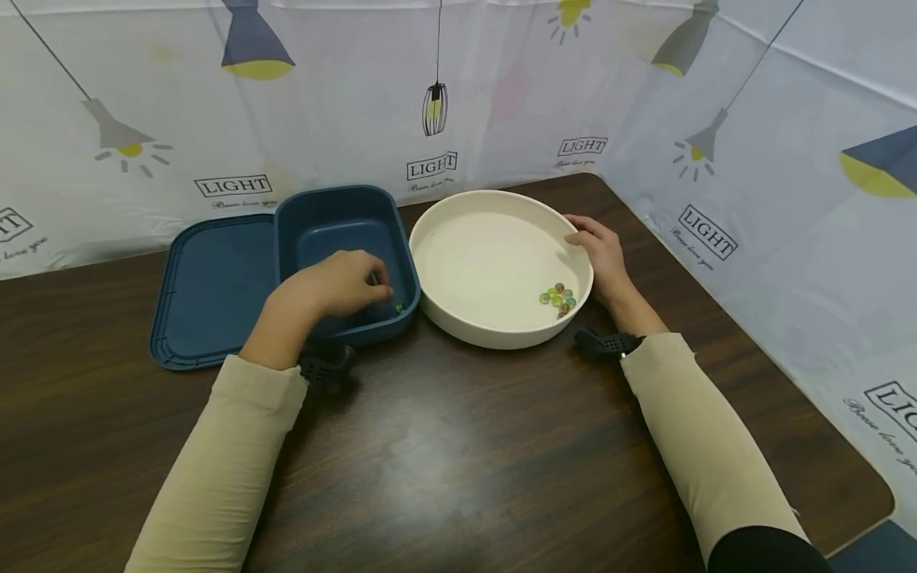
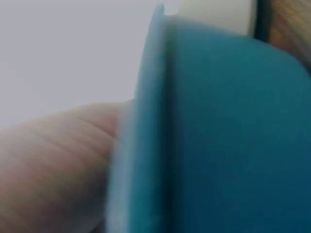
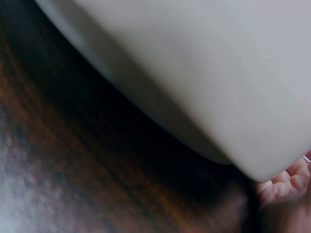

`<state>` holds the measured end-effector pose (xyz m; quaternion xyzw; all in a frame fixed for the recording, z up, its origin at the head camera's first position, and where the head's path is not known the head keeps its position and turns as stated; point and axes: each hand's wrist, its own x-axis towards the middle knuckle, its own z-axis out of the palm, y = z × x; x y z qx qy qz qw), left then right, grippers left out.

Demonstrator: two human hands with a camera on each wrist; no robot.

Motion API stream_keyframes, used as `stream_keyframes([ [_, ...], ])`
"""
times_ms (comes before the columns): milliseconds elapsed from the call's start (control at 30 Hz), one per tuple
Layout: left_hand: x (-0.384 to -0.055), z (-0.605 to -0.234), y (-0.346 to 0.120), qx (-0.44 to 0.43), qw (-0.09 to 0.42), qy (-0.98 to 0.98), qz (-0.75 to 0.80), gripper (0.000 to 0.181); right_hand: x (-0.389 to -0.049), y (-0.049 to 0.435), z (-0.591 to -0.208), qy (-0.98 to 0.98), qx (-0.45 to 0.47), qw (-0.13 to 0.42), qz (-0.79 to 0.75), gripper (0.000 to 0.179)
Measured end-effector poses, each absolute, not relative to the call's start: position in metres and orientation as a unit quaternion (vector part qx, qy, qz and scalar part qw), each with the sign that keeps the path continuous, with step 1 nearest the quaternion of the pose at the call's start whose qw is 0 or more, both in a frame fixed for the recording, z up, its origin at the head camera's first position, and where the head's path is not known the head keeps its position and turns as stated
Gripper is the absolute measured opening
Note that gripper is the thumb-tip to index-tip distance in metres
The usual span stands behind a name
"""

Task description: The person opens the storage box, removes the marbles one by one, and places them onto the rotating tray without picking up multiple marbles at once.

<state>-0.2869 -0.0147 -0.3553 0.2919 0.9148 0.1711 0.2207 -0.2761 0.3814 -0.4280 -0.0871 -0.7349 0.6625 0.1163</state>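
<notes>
My left hand (image 1: 337, 282) reaches down into a blue rectangular box (image 1: 344, 199), its fingers bent. Just beyond its fingertips, small green marbles (image 1: 399, 308) lie at the box's right side. Whether the fingers pinch a marble I cannot tell. In the left wrist view the box wall (image 2: 233, 121) hides most of the hand. On the right, my right hand (image 1: 602, 255) grips the rim of a round cream dish (image 1: 487, 255), thumb over the edge and fingers outside. Several green, yellow and brown marbles (image 1: 557, 300) cluster inside the dish at its near right.
A blue lid (image 1: 215, 286) lies left of the box, partly under or against it. Box and dish stand side by side on a dark wooden table (image 1: 430, 461). Behind and to the right hangs a white lamp-print curtain (image 1: 344, 103).
</notes>
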Motion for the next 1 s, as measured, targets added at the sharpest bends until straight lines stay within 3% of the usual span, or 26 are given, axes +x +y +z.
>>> stream_keyframes([
  [567, -0.278, -0.331, -0.041, 0.255, 0.220, 0.928, 0.161, 0.036, -0.278, 0.381, -0.431, -0.737, -0.080, 0.109, 0.662, 0.044],
  [1000, -0.282, -0.353, -0.029, 0.290, 0.244, 0.907, 0.185, 0.029, -0.280, 0.385, -0.433, -0.744, -0.090, 0.109, 0.653, 0.045],
])
